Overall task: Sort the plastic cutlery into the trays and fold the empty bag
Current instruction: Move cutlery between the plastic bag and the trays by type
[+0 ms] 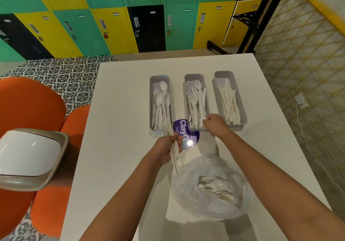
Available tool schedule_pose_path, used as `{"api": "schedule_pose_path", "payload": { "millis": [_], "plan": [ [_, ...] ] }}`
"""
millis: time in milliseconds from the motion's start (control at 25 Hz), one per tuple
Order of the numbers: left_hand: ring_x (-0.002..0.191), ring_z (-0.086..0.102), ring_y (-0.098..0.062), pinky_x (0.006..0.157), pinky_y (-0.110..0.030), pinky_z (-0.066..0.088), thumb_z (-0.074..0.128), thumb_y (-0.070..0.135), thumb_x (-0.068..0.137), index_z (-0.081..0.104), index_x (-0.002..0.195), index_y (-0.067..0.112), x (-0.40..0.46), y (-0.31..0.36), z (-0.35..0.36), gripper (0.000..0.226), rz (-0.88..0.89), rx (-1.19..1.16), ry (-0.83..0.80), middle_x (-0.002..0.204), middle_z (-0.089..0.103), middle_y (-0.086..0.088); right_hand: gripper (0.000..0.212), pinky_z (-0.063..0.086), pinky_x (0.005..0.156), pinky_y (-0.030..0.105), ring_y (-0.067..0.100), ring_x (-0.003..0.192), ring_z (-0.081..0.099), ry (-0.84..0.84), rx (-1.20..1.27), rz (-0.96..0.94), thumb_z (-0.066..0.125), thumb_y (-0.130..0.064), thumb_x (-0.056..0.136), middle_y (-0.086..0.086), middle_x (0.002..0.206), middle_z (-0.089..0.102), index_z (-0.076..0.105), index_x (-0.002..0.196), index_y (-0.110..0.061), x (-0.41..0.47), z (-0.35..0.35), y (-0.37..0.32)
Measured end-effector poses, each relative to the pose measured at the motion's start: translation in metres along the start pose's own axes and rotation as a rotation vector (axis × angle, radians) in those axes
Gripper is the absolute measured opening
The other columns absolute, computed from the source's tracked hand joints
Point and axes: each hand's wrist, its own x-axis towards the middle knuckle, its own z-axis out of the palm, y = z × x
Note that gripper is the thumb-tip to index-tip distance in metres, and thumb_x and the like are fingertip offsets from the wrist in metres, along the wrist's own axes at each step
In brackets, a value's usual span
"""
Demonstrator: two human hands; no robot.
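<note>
While our left hand [166,148] grips a bundle of white plastic cutlery [172,145], with at least one fork's tines showing at the far end, our right hand [214,124] is curled over the near end of the middle tray [195,77] and pinches a fork [201,108] whose handle reaches back into that tray. We hold the bundle just above the white table [121,110], near the close end of the left tray [159,78]. Three grey trays stand side by side across the table: the left one holds spoons [161,98], the middle one forks, and the right tray [224,74] holds knives [228,100]. Between the left and middle trays, at their near ends, a round purple sticker [184,128] lies on the tabletop, partly covered by our left hand. Closer to us, the clear plastic bag [211,186] lies crumpled on the table with more white cutlery visible inside it. Off the table's left edge we see a bin with a white swing lid [28,156] and an orange seat [28,102]. Coloured lockers [112,25] line the far wall.
</note>
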Motion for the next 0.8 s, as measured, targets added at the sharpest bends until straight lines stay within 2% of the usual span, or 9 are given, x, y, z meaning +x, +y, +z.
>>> {"api": "schedule_pose_path", "payload": {
  "millis": [80,200,320,400,480,520,600,680,800],
  "plan": [
    [0.054,0.057,-0.009,0.058,-0.026,0.051,0.037,0.007,0.1,0.057,0.089,0.012,0.004,0.0,-0.001,0.023,0.004,0.033,0.017,0.07,0.056,-0.005,0.032,0.03,0.049,0.025,0.014,0.054,0.039,0.011,-0.024,-0.016,0.044,-0.01,0.089,0.0,0.062,0.039,0.033,0.06,-0.018,0.005,-0.002,-0.004],
    [0.054,0.06,-0.011,0.059,-0.028,0.057,0.044,0.009,0.098,0.06,0.09,0.011,0.005,-0.001,-0.003,0.018,0.011,0.086,0.006,0.067,0.06,-0.006,0.033,0.029,0.05,0.025,0.014,0.054,0.036,0.053,-0.032,-0.051,0.046,-0.01,0.089,0.001,0.06,0.036,0.033,0.058,-0.014,0.013,-0.003,-0.008],
    [0.051,0.064,-0.011,0.059,-0.028,0.057,0.052,0.011,0.095,0.062,0.088,0.01,0.004,-0.002,-0.004,0.011,0.023,0.113,-0.003,0.057,0.066,-0.003,0.032,0.042,0.061,0.031,0.019,0.059,0.045,0.121,0.01,-0.085,0.051,-0.016,0.09,0.003,0.06,0.043,0.041,0.059,-0.011,0.017,-0.002,-0.012],
    [0.05,0.064,-0.011,0.056,-0.027,0.058,0.057,0.016,0.092,0.062,0.089,0.008,0.006,-0.002,-0.005,0.01,0.047,0.139,0.01,0.057,0.067,-0.003,0.021,0.047,0.075,0.032,0.024,0.079,0.059,0.122,0.023,-0.089,0.054,-0.024,0.092,0.009,0.08,0.059,0.06,0.083,-0.005,0.016,-0.002,-0.014],
    [0.05,0.064,-0.012,0.051,-0.023,0.055,0.059,0.019,0.091,0.062,0.092,0.006,0.006,-0.002,-0.006,0.014,0.082,0.171,0.027,0.064,0.068,-0.006,0.04,0.044,0.085,0.029,0.027,0.105,0.058,0.11,-0.016,-0.097,0.054,-0.029,0.093,0.014,0.116,0.057,0.055,0.123,-0.003,0.011,-0.001,-0.017],
    [0.051,0.064,-0.012,0.051,-0.022,0.054,0.059,0.02,0.091,0.062,0.094,0.006,0.006,-0.003,-0.005,0.015,0.102,0.192,0.031,0.068,0.069,-0.007,0.045,0.043,0.087,0.029,0.027,0.111,0.056,0.113,-0.039,-0.127,0.054,-0.029,0.093,0.014,0.125,0.052,0.05,0.13,-0.005,0.008,0.0,-0.017],
    [0.054,0.066,-0.012,0.052,-0.021,0.054,0.059,0.021,0.091,0.064,0.092,0.008,0.004,-0.003,-0.004,0.015,0.131,0.211,0.03,0.069,0.071,-0.005,0.038,0.043,0.086,0.029,0.025,0.109,0.055,0.117,-0.036,-0.201,0.055,-0.026,0.092,0.013,0.121,0.051,0.054,0.125,-0.006,-0.003,0.005,-0.018],
    [0.059,0.069,-0.013,0.057,-0.022,0.056,0.061,0.02,0.09,0.066,0.089,0.009,0.003,-0.004,-0.001,0.012,0.147,0.211,0.023,0.068,0.073,-0.003,0.024,0.047,0.079,0.031,0.021,0.093,0.058,0.014,0.014,-0.205,0.055,-0.024,0.091,0.01,0.1,0.059,0.062,0.103,-0.004,-0.016,0.011,-0.018],
    [0.082,0.066,-0.022,0.083,-0.033,0.053,0.064,0.019,0.088,0.068,0.101,0.005,0.006,-0.006,0.0,0.019,0.158,0.213,0.018,0.088,0.071,-0.011,0.022,0.045,0.06,0.027,0.013,0.066,0.052,-0.264,0.017,-0.156,0.053,-0.023,0.092,0.005,0.073,0.054,0.06,0.083,-0.005,-0.037,0.022,-0.015]
  ]
}}
